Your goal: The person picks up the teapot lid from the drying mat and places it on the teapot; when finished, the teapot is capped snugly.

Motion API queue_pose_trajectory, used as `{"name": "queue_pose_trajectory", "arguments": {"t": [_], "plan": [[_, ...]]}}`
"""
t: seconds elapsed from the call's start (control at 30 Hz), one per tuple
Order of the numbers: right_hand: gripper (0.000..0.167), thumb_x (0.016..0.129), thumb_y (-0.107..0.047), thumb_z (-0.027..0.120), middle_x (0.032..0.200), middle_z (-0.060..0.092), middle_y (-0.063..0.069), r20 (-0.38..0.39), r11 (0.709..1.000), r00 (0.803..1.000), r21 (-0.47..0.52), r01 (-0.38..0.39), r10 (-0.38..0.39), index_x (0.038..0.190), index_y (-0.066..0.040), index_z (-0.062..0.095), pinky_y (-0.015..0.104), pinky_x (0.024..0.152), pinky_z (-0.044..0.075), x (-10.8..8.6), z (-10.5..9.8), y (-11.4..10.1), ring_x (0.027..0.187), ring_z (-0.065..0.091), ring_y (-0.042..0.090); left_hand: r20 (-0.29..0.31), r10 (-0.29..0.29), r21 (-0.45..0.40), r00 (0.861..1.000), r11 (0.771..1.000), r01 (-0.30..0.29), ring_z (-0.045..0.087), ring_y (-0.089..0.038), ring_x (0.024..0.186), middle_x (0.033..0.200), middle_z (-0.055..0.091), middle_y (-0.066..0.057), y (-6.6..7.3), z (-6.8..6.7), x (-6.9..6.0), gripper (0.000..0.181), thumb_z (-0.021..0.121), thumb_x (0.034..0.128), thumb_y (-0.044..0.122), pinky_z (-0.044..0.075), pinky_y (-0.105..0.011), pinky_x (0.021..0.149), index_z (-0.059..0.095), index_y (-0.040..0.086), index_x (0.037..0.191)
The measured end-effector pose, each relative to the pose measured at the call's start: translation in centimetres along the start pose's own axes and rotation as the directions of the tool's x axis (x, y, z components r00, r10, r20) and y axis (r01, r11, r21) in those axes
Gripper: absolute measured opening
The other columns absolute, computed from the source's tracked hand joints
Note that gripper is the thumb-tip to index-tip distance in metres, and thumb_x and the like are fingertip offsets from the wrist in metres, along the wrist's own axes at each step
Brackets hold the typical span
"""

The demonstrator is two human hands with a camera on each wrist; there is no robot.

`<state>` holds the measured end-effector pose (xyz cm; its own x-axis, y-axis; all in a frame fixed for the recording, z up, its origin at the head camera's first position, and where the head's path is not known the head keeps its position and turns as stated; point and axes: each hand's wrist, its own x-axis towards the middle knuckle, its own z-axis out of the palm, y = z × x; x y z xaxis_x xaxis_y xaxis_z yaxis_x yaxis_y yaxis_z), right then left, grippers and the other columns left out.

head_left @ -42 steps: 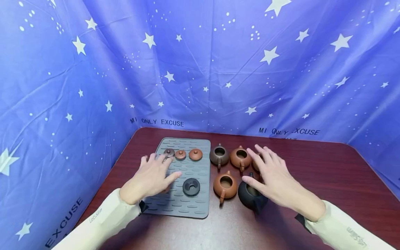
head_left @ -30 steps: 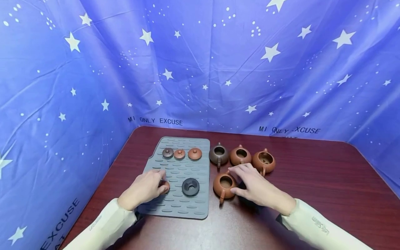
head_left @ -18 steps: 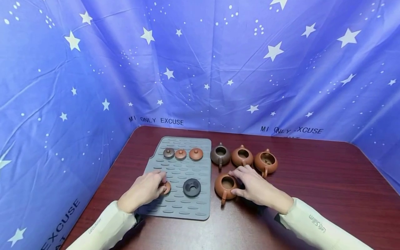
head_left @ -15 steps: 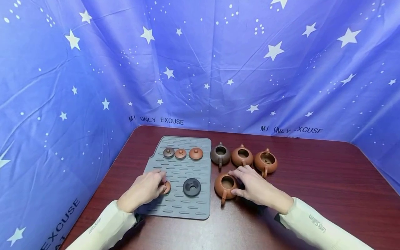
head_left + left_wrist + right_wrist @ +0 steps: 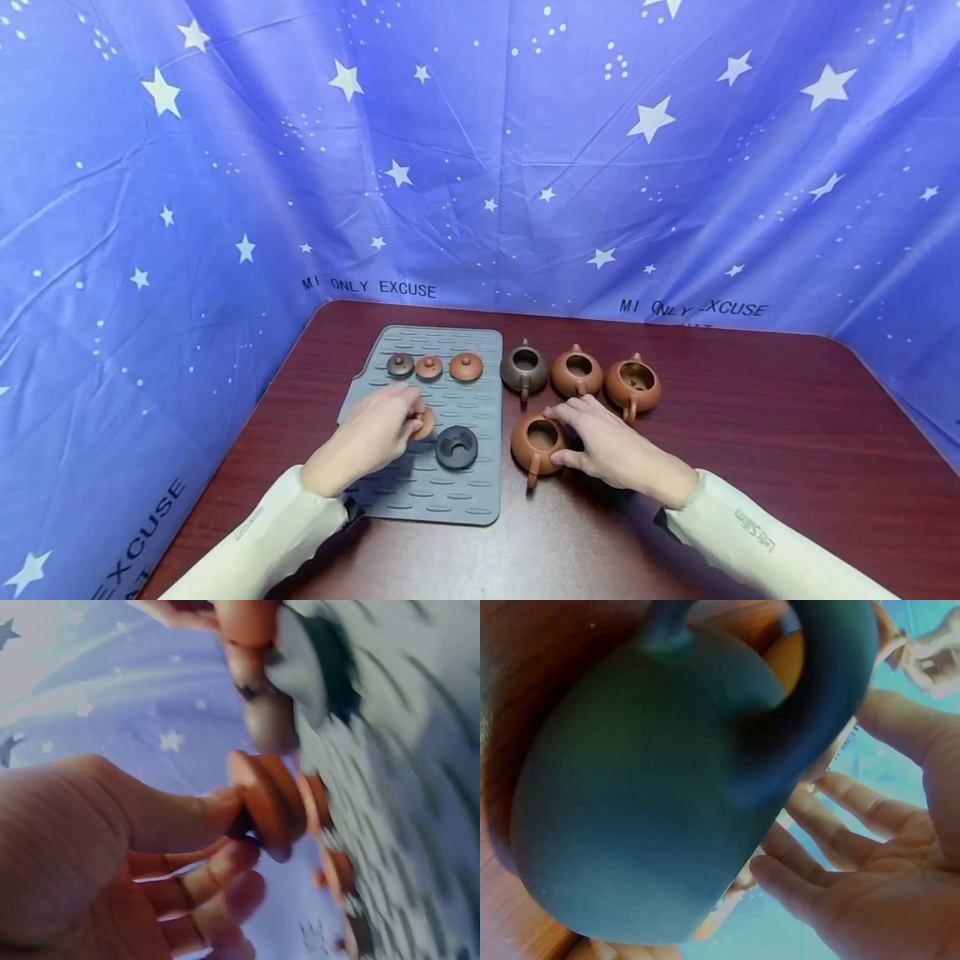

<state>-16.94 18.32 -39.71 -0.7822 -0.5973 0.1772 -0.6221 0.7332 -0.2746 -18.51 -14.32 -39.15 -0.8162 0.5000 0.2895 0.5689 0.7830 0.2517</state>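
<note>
Between thumb and fingers, my left hand pinches a small orange-brown teapot lid, raised off the grey mat and tilted. A round black lid with a hollow middle lies on the mat just right of it. My right hand holds the right side of an orange-brown lidless teapot, thumb at the front and fingers at the rim. Under that hand a black teapot is mostly hidden in the head view; the right wrist view shows its body and handle up close.
Along the mat's far part sit a dark brown lid and two orange-brown lids. Behind the held teapot stand a dark brown teapot and two orange-brown teapots, lidless. A starry blue curtain surrounds the dark red table.
Both hands have come down, the left to the orange-brown lid, the right to the front teapot. Since then the left hand has lifted the lid and moved it right; the right hand stays put.
</note>
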Motion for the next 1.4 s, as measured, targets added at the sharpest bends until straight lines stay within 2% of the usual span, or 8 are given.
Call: {"name": "queue_pose_trajectory", "arguments": {"t": [0.17,0.3,0.47,0.7,0.9,1.17,1.27,1.4], "plan": [[0.048,0.079,-0.024,0.077,0.114,0.058,0.007,0.003,1.000,1.000,0.018,-0.007,0.007,0.118,-0.003,0.060,0.041,0.088,0.044,0.2,0.1,0.1,0.107,0.052,0.023,-0.038,0.114,-0.039,0.993,0.992,-0.116,0.049,-0.008,0.073,0.082,0.051,0.007,3.0,0.3,2.3,0.017,0.070,0.0836,0.008,0.044,-0.028,0.062,0.056,0.017,0.082],[0.048,0.079,-0.025,0.078,0.114,0.059,0.006,0.007,0.999,1.000,0.032,-0.013,0.013,0.118,-0.003,0.061,0.040,0.088,0.044,0.4,0.2,0.3,0.106,0.052,0.022,-0.069,0.222,-0.060,0.973,0.972,-0.226,0.051,-0.009,0.077,0.087,0.054,0.004,5.3,0.9,4.0,0.015,0.070,0.0824,0.005,0.046,-0.028,0.067,0.059,0.014,0.087],[0.049,0.078,-0.024,0.078,0.115,0.059,0.007,0.019,0.998,1.000,0.054,-0.009,0.008,0.118,-0.002,0.061,0.040,0.088,0.044,0.5,0.2,0.6,0.108,0.052,0.023,-0.063,0.288,-0.045,0.956,0.956,-0.291,0.051,-0.010,0.080,0.087,0.054,0.004,7.5,2.0,5.8,0.013,0.068,0.0829,0.006,0.045,-0.025,0.068,0.061,0.014,0.090],[0.053,0.076,-0.024,0.080,0.118,0.059,0.006,0.025,0.998,1.000,0.070,0.005,-0.007,0.121,-0.004,0.059,0.042,0.093,0.042,0.6,0.2,1.0,0.114,0.050,0.026,0.006,0.315,0.032,0.949,0.948,-0.315,0.050,-0.009,0.079,0.087,0.054,0.007,9.0,3.5,6.9,0.011,0.069,0.0837,0.011,0.043,-0.022,0.069,0.062,0.017,0.090],[0.051,0.074,-0.025,0.081,0.116,0.060,0.001,0.010,0.995,1.000,0.095,0.008,-0.009,0.118,-0.008,0.060,0.040,0.090,0.043,0.4,0.1,1.3,0.111,0.052,0.021,0.032,0.333,0.092,0.942,0.938,-0.335,0.052,-0.010,0.078,0.085,0.053,0.007,9.8,4.6,7.3,0.011,0.070,0.0818,0.014,0.044,-0.023,0.068,0.061,0.017,0.086],[0.048,0.072,-0.024,0.082,0.110,0.060,0.001,-0.009,0.994,1.000,0.106,0.025,-0.024,0.112,-0.009,0.060,0.041,0.091,0.043,0.2,0.3,1.4,0.109,0.053,0.022,0.056,0.305,0.129,0.951,0.942,-0.310,0.053,-0.012,0.077,0.082,0.052,0.006,10.7,5.7,7.3,0.005,0.066,0.0842,0.013,0.044,-0.025,0.062,0.064,0.018,0.086],[0.048,0.072,-0.024,0.083,0.110,0.059,0.001,-0.009,0.994,1.000,0.108,0.028,-0.027,0.112,-0.009,0.060,0.039,0.091,0.043,0.2,0.3,1.4,0.106,0.053,0.020,0.055,0.303,0.121,0.951,0.944,-0.308,0.052,-0.012,0.076,0.081,0.051,0.006,10.8,5.9,7.2,0.004,0.065,0.0854,0.013,0.044,-0.025,0.061,0.064,0.017,0.087],[0.051,0.075,-0.027,0.081,0.115,0.059,0.000,0.020,0.994,1.000,0.107,0.012,-0.015,0.118,-0.010,0.060,0.040,0.088,0.043,-0.2,-0.2,1.3,0.106,0.052,0.019,0.004,0.293,0.104,0.956,0.951,-0.292,0.050,-0.013,0.076,0.081,0.050,0.005,10.4,5.8,6.7,0.004,0.065,0.0858,0.018,0.043,-0.027,0.064,0.064,0.016,0.089]]}}
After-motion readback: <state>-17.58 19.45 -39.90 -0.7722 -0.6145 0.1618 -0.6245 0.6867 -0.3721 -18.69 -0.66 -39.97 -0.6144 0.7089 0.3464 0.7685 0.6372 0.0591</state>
